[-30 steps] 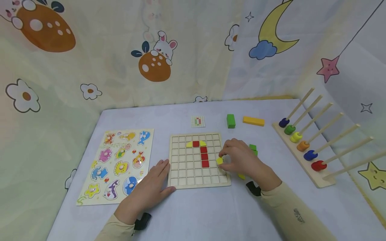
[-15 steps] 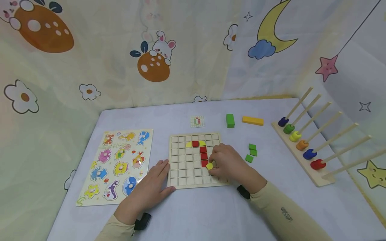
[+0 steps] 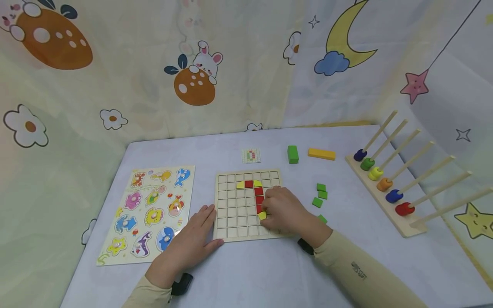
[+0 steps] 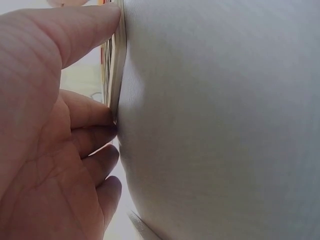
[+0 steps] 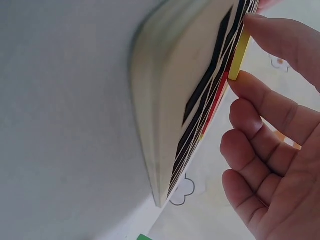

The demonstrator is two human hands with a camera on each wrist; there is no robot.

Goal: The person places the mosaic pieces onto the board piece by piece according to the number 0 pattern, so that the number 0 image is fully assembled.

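A wooden grid board [image 3: 231, 205] lies on the table, with red squares [image 3: 258, 191] running down a column and yellow pieces [image 3: 241, 185] beside the top red one. My right hand [image 3: 283, 211] rests over the board and pinches a small yellow tile [image 3: 262, 215] just below the red column; in the right wrist view the yellow tile [image 5: 239, 54] sits between fingertips against the board [image 5: 180, 95]. My left hand [image 3: 192, 239] lies flat against the board's lower left corner, its fingers [image 4: 90, 117] touching the board's edge [image 4: 118, 65].
Loose green tiles [image 3: 320, 194] lie right of the board. A green block [image 3: 292, 154], a yellow block [image 3: 321, 154] and a small pattern card [image 3: 251, 155] are behind it. An animal puzzle [image 3: 150, 209] lies left; a peg rack with coloured rings [image 3: 385, 188] stands right.
My right hand has carried the yellow tile leftward from the board's right edge to the cell under the red column. The left hand has stayed put.
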